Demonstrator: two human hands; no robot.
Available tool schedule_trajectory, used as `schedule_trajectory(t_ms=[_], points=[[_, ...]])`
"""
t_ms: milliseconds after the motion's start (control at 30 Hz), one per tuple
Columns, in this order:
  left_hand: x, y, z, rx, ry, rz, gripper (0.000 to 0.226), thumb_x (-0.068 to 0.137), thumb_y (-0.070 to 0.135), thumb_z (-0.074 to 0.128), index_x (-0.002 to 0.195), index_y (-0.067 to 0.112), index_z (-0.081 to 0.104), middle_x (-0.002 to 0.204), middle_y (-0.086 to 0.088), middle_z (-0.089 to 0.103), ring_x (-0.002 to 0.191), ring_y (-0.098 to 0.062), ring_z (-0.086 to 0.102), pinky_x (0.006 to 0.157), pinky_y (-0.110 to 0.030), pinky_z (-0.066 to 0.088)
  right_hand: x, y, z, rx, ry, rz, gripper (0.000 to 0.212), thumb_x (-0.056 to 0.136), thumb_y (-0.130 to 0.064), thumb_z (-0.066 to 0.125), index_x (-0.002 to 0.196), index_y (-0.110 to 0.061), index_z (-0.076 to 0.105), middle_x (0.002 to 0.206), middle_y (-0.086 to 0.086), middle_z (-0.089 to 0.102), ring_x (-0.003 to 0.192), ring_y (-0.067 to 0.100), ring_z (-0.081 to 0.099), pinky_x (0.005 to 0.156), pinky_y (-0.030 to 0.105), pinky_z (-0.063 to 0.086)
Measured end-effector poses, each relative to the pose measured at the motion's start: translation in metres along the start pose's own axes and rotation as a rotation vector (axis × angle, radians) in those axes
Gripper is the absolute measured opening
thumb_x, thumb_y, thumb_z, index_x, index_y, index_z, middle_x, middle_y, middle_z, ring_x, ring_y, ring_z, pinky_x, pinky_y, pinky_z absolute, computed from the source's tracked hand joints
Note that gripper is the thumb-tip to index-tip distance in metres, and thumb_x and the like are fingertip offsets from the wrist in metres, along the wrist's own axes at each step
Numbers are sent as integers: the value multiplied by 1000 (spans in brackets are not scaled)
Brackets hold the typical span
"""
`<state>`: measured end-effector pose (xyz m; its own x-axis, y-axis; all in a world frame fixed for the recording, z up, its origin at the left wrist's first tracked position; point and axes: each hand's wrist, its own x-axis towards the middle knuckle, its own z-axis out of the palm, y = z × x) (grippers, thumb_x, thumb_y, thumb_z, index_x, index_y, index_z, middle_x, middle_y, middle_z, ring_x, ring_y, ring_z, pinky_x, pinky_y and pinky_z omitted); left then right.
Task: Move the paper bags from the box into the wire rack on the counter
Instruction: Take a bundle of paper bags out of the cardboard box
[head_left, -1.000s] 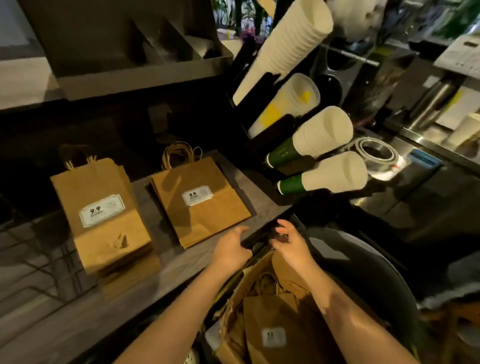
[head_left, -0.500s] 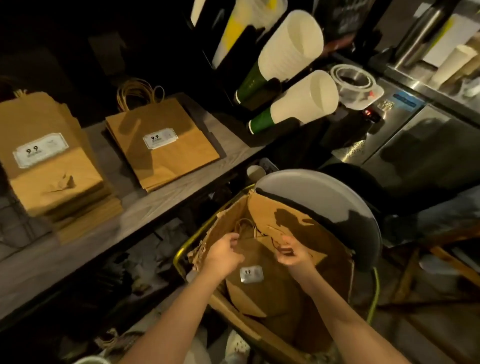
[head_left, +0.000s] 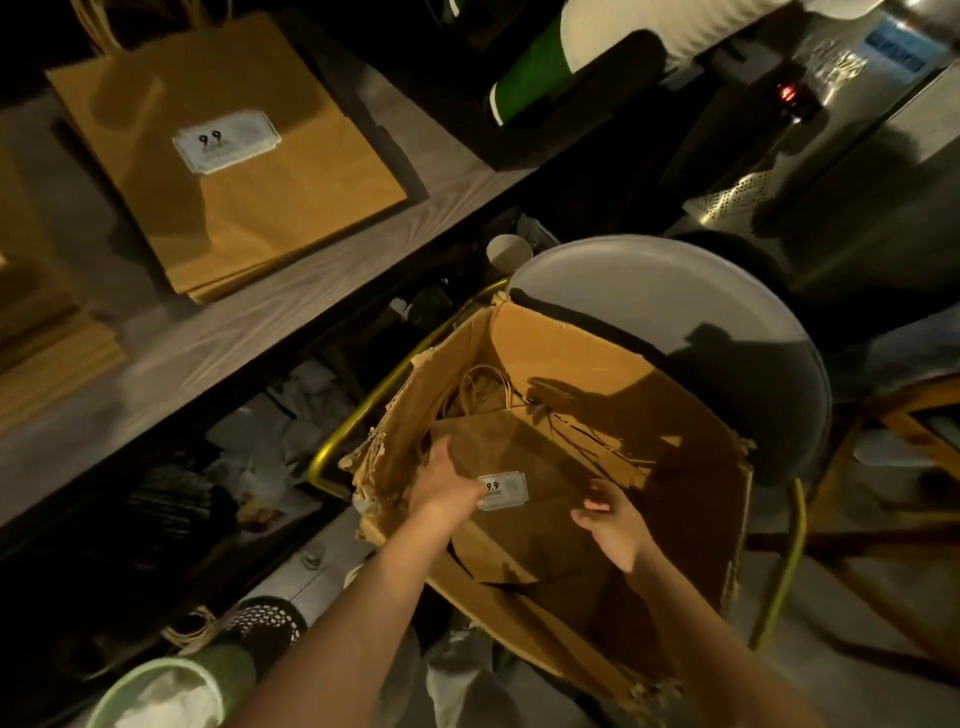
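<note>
Head view: we saw the paper bags (head_left: 524, 457) lying flat inside the torn cardboard box (head_left: 566, 353), on a chair (head_left: 654, 291) at the near right. The left hand (head_left: 447, 483) rested on the top bag's left edge, and we could not tell if it gripped. The right hand (head_left: 613, 525) hovered spread just beside the right edge, holding nothing. We judged the bags light, thin, floppy and easily creased, so best taken by both side edges or by the twine handles (head_left: 483, 384). The label (head_left: 504, 491) read "9.9", the same as on the counter stack (head_left: 249, 208). The smaller print was unreadable.
</note>
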<state>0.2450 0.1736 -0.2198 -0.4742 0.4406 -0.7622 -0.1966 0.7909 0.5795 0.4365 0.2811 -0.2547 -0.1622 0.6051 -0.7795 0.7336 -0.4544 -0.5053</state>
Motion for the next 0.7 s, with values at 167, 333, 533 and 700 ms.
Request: schedule_trajectory(t_ms=[167, 333, 533, 700], points=[[46, -13, 16, 44, 48, -87, 93, 79, 15, 72, 151, 28, 15, 145, -11, 28, 129, -33, 40, 97, -40, 47, 50, 13, 13, 35, 36, -21, 63, 87, -4, 66, 143, -19, 40, 142, 8, 48, 132, 28, 46, 109, 48, 40], [76, -32, 36, 88, -93, -218, 89, 81, 20, 70, 151, 17, 16, 153, -10, 25, 134, -28, 35, 108, -39, 37, 84, 33, 29, -10, 62, 36, 61, 92, -9, 60, 147, -17, 35, 144, 10, 45, 132, 30, 44, 106, 41, 41], [88, -49, 39, -26, -138, -349, 63, 85, 21, 67, 139, 12, 37, 129, -9, 47, 111, -22, 45, 89, -31, 38, 98, 60, 47, -25, 55, 43, 45, 95, -7, 52, 140, -10, 43, 138, 12, 51, 124, 30, 50, 102, 36, 42], [79, -57, 38, -62, -128, -413, 42, 88, 13, 63, 127, 6, 48, 108, -5, 47, 106, -23, 46, 93, -34, 41, 102, 61, 53, 191, 88, 170, 35, 92, -5, 60, 126, -7, 50, 123, 13, 54, 122, 33, 49, 95, 38, 39]])
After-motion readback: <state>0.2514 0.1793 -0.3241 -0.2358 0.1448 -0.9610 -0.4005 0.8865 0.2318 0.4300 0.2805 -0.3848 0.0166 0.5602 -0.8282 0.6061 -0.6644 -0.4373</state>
